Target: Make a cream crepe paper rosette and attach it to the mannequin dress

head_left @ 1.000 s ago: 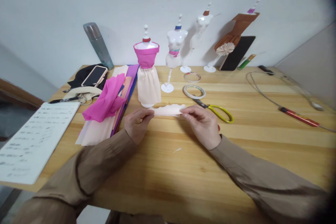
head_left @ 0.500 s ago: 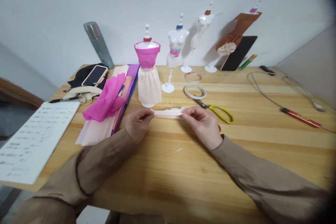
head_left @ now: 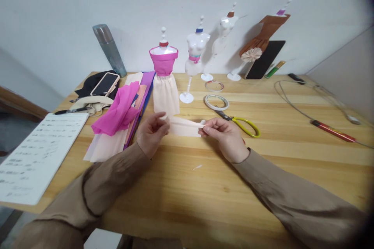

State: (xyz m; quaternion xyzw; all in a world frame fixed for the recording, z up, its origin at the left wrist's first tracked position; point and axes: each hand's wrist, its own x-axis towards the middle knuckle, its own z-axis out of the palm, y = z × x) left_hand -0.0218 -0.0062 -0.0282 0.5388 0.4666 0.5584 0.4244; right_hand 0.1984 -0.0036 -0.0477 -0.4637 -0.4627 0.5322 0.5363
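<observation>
Between my hands, a pale pink crepe paper strip [head_left: 187, 126] is stretched just above the table, partly unfolded, with a ragged piece near its right end. My left hand [head_left: 152, 132] is at the left end of the strip, thumb and forefinger closed around it. At the other end, my right hand [head_left: 226, 136] pinches the strip between thumb and fingertips. Right behind the strip stands a small dress form [head_left: 164, 62] in a pink top and a cream gathered skirt. Yellow-handled scissors [head_left: 247, 126] lie beyond my right hand, partly hidden by it.
Coloured crepe paper sheets [head_left: 117, 113] lie left of my left hand, near a phone [head_left: 105, 84] and a written sheet [head_left: 43, 151]. A flask [head_left: 109, 50] and more dress forms [head_left: 198, 44] stand at the wall. A tape roll [head_left: 216, 102] and a red-handled tool [head_left: 333, 131] lie rightward.
The strip has opened from a narrow folded band into a wider one. My left hand has shifted slightly left and its forefinger has lifted; my right hand stays nearly in place.
</observation>
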